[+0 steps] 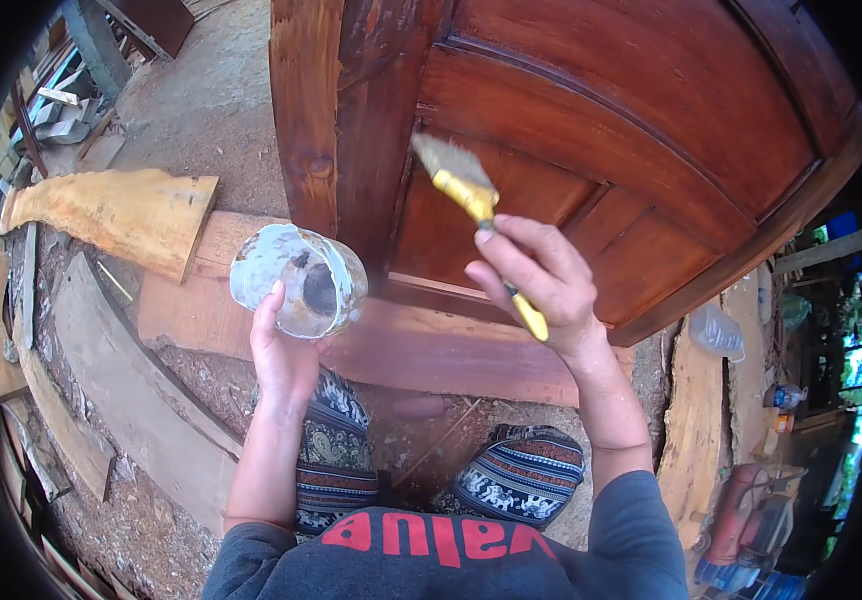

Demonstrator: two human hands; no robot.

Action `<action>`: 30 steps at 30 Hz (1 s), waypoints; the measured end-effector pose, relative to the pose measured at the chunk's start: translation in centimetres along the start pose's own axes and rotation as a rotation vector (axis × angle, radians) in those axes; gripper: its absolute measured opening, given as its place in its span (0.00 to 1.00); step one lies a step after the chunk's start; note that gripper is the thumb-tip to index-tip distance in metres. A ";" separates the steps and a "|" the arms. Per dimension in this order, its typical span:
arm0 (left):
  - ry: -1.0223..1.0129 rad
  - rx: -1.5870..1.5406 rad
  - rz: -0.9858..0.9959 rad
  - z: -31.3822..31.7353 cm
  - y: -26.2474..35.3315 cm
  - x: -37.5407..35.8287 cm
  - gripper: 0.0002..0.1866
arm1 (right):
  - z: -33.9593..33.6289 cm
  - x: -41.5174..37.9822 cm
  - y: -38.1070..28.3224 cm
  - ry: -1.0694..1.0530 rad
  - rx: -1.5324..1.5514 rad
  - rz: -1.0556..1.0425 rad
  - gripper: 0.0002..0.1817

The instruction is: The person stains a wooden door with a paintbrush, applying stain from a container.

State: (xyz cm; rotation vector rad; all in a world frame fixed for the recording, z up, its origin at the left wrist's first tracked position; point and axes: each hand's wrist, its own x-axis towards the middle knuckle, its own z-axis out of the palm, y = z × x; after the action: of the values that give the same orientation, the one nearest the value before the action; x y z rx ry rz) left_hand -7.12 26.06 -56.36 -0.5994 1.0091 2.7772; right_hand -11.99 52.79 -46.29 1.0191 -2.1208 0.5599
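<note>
My left hand [286,350] grips a cut-open, stained whitish plastic container [269,262], thumb over its rim, with a dark patch at its bottom. A paintbrush [466,192] with a yellow and dark handle is pinched between the fingers and thumb of my right hand [543,280]. Its bristles point up and left, in front of a glossy reddish-brown panelled wooden door [611,130]. From this view I cannot tell whether the bristles touch the wood. The door stands tilted, its lower edge near a long reddish plank [431,360].
Rough boards [131,350] and a pale slab [111,215] lie on the ground at the left. On the right are another plank [694,430], a clear plastic container [717,332], a red cylinder [739,515] and bottles [786,396]. My knees are below the reddish plank.
</note>
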 end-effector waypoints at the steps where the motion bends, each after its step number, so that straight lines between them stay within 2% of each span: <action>1: 0.018 0.032 0.082 -0.3 -0.2 0.2 0.35 | -0.1 0.9 0.0 0.147 -0.088 -0.011 0.16; 4: 0.090 0.064 0.222 0.1 0.2 0.0 0.35 | 2.3 -0.4 0.2 0.144 -0.143 -0.118 0.14; 6: 0.142 0.063 0.281 0.2 0.5 -0.2 0.36 | 5.9 -3.7 -0.2 -0.021 -0.104 -0.195 0.15; 8: 0.157 0.064 0.292 0.0 0.7 -0.1 0.37 | 8.2 -8.4 -1.6 -0.381 0.014 -0.124 0.07; 9: 0.155 0.063 0.300 -0.2 0.7 -0.1 0.37 | 9.3 -10.6 -1.7 -0.651 0.233 -0.011 0.06; 10: 0.146 0.060 0.285 -0.4 0.7 0.0 0.37 | 10.3 -11.9 -1.8 -0.743 0.411 0.085 0.07; 11: 0.131 0.059 0.269 -0.4 0.7 0.1 0.37 | 10.8 -12.6 -1.7 -0.733 0.400 0.081 0.07; 13: 0.103 0.040 0.275 -0.2 0.7 0.2 0.37 | 11.4 -13.0 -0.6 -0.677 0.617 0.220 0.11; 14: 0.105 0.041 0.272 -0.3 0.6 0.3 0.38 | 9.3 -9.7 -0.4 -0.806 0.569 0.391 0.13; 16: 0.108 0.054 0.258 -0.3 0.5 0.3 0.38 | 6.5 -4.3 -0.1 -0.453 0.624 0.425 0.08; 18: 0.097 0.053 0.254 -0.5 0.3 0.6 0.38 | 3.6 0.9 -0.1 -0.089 0.530 0.341 0.09; 19: 0.098 0.058 0.254 -0.5 0.2 0.7 0.39 | 2.2 2.7 0.0 0.015 0.459 0.321 0.10; 20: 0.102 0.046 0.243 -0.3 0.2 0.6 0.38 | 1.0 3.1 -0.1 0.089 0.488 0.440 0.11; 21: 0.093 0.049 0.238 -0.4 0.0 0.6 0.38 | -0.4 3.3 0.2 0.162 0.455 0.442 0.12; 22: 0.118 0.062 0.244 -0.6 -0.2 0.6 0.36 | -2.1 2.5 0.9 0.194 0.421 0.472 0.11; 24: 0.143 0.066 0.255 -0.9 -0.2 0.7 0.34 | -6.8 -0.6 1.5 0.286 0.428 0.698 0.07; 25: 0.135 0.074 0.270 -1.0 -0.2 0.5 0.34 | -9.3 -3.2 2.2 0.415 0.369 0.793 0.07; 29: 0.138 0.086 0.293 -1.3 -0.1 0.4 0.33 | -20.2 -14.1 6.7 0.944 -0.240 0.832 0.10; 30: 0.139 0.077 0.286 -1.4 -0.2 0.6 0.33 | -22.2 -16.4 7.9 1.009 -0.374 0.862 0.11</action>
State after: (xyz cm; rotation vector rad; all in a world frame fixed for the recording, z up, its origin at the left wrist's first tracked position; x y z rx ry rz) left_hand -7.14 25.31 -57.67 -0.6957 1.3206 2.9539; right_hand -2.02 79.68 -44.61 -0.4196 -1.5126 0.7984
